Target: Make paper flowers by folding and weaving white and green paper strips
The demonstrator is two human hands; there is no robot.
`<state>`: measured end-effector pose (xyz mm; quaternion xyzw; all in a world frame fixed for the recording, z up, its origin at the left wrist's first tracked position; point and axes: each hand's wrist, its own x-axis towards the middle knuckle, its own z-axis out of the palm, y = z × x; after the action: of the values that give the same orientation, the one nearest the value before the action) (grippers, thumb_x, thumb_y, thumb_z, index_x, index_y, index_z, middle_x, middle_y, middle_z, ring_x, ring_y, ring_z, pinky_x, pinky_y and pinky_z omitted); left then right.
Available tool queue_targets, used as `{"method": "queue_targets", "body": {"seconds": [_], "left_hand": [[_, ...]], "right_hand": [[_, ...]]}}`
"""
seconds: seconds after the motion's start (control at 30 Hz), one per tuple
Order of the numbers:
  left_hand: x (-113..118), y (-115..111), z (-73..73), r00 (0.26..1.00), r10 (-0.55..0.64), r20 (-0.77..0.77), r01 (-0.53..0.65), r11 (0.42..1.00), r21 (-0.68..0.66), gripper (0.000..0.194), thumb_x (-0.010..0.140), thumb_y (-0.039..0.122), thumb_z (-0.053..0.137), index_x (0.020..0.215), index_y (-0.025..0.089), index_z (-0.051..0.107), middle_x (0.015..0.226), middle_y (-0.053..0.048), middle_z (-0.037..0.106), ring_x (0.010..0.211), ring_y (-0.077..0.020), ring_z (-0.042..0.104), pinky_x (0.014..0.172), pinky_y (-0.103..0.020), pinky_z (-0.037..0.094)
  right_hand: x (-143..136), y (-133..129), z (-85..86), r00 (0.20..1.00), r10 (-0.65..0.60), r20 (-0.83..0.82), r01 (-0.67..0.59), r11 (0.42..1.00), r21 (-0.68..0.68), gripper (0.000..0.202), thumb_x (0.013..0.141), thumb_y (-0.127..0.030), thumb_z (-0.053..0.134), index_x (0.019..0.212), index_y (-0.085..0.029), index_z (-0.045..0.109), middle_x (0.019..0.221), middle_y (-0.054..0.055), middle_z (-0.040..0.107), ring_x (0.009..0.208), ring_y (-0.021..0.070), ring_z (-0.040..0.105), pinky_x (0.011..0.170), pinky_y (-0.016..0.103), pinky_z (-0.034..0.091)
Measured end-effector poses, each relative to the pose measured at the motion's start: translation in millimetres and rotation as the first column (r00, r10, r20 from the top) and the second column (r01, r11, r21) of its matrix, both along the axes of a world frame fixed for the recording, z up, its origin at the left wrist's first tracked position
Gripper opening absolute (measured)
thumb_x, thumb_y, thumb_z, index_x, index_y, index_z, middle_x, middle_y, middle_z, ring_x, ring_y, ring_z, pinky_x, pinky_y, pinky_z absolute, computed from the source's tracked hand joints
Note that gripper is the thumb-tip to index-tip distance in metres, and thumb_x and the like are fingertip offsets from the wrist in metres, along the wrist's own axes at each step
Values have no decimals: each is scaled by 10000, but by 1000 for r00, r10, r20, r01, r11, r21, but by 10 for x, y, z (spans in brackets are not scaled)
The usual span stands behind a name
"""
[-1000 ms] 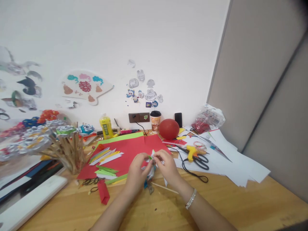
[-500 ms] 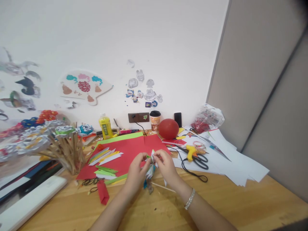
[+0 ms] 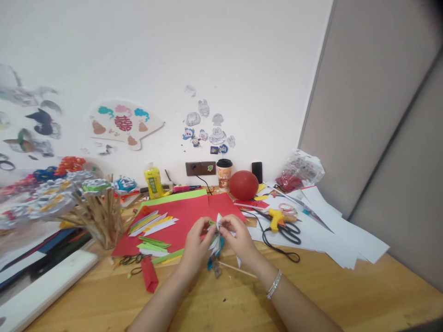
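Observation:
A small bundle of folded paper (image 3: 215, 244), white with green and blue parts, is between my two hands above the wooden table. My left hand (image 3: 198, 242) pinches its green and white upper part from the left. From the right, my right hand (image 3: 239, 237) grips the white paper at the top with thumb and fingers. Below the hands a crumpled greyish piece (image 3: 217, 267) hangs from the bundle, and a thin stick (image 3: 238, 269) lies to its right. Red sheets (image 3: 187, 216) with folded strips (image 3: 152, 223) and green strips (image 3: 154, 243) are to the left.
Behind stand a yellow bottle (image 3: 153, 182), a cup (image 3: 224, 176) and a red balloon (image 3: 244, 185). To the right are a yellow glue gun (image 3: 276, 220), black-handled scissors (image 3: 290, 233) and white paper (image 3: 356, 235). Paper flowers on sticks (image 3: 107, 221) stand at the left.
The paper bundle has turned slightly between my fingers, and more blue shows at its right side. Both hands keep their pinch; the whole view has shifted slightly.

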<state>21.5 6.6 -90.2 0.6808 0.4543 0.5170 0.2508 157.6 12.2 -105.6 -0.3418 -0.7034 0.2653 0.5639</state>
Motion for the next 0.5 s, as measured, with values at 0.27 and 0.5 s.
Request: {"method": "queue_targets", "body": {"seconds": [0.27, 0.5], "left_hand": [[3, 15, -38, 994, -110, -17, 111, 992, 59, 108, 791, 277, 485, 841, 191, 528, 822, -24, 547, 784, -147, 540, 705, -269, 455], [-18, -35, -12, 998, -7, -62, 25, 953, 302, 9, 753, 197, 516, 758, 202, 523, 876, -36, 529, 844, -163, 532, 743, -299, 453]], "right_hand": [[19, 30, -6, 998, -67, 4, 67, 998, -5, 48, 774, -161, 520, 793, -192, 552, 779, 9, 553, 750, 148, 540, 688, 261, 444], [28, -19, 63, 998, -56, 4, 54, 988, 148, 140, 775, -127, 509, 824, -208, 612, 841, 32, 606, 822, 159, 559, 745, 281, 442]]}}
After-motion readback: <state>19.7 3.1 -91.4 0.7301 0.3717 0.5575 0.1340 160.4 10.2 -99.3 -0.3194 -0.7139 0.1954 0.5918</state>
